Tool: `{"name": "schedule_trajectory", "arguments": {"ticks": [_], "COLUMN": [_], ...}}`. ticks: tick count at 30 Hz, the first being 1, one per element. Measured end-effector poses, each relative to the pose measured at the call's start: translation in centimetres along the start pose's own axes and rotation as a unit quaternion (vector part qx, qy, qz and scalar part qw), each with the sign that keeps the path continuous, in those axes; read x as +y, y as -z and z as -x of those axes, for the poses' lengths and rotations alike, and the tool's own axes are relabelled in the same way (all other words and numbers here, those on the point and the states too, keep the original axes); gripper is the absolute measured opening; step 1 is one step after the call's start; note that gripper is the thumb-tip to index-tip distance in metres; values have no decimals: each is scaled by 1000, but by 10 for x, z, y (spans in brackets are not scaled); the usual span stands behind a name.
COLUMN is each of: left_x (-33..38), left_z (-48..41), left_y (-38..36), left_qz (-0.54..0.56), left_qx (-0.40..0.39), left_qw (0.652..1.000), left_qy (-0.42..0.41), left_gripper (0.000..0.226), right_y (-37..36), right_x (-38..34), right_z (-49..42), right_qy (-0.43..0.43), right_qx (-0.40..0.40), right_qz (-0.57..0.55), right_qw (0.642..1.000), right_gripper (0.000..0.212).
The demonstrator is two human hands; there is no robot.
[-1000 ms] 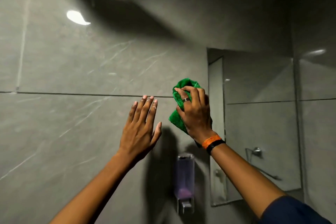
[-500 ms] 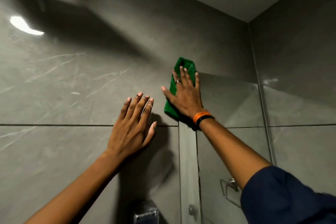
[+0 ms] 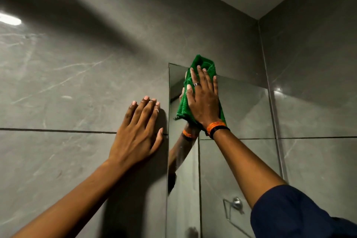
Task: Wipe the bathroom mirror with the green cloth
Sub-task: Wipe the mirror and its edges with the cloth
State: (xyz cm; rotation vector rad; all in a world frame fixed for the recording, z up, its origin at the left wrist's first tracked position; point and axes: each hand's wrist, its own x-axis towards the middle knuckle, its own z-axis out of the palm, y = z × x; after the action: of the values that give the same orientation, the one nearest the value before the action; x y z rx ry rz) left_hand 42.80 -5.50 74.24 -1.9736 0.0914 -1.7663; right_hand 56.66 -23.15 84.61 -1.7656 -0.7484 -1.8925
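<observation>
The frameless bathroom mirror (image 3: pixel 243 114) is fixed to the grey tiled wall, right of centre. My right hand (image 3: pixel 203 100) lies flat on a folded green cloth (image 3: pixel 202 65) and presses it against the mirror's top left corner; the cloth's upper end pokes past the mirror's top edge. A ring and an orange and black wristband are on that hand. My left hand (image 3: pixel 140 133) rests flat with spread fingers on the wall tile just left of the mirror's edge, holding nothing. The mirror reflects my right wrist.
Grey marble-look tiles (image 3: pixel 67 83) cover the wall, with a dark grout line at hand height. The side wall (image 3: pixel 313 102) meets the mirror's right edge at the corner. A metal hook (image 3: pixel 236 204) shows as a reflection low in the mirror.
My right hand has slid the cloth to the right, from the wall beside the mirror onto the mirror's top left corner. The view has shifted right and up. My left hand stays flat on the tile.
</observation>
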Motion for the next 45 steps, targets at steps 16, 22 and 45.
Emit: {"name": "schedule_trajectory", "arguments": {"ticks": [16,22,45], "left_x": [9,11,28], "left_z": [-10,-9,44], "left_y": [-13,-14,-10], "left_qz": [-27,-42,-2], "left_qx": [28,37,-15], "left_qw": [999,998,999], "left_qy": [-3,-11,-51], "left_gripper": [74,75,74], "right_y": [-6,-5,2], "right_x": [152,194,220], "right_z": [4,-1,145], "right_qy": [-176,-236,-395], "right_qx": [12,7,-37], "right_qz": [-12,16,34], "right_qw": [984,972,917], "right_gripper": [65,67,57]}}
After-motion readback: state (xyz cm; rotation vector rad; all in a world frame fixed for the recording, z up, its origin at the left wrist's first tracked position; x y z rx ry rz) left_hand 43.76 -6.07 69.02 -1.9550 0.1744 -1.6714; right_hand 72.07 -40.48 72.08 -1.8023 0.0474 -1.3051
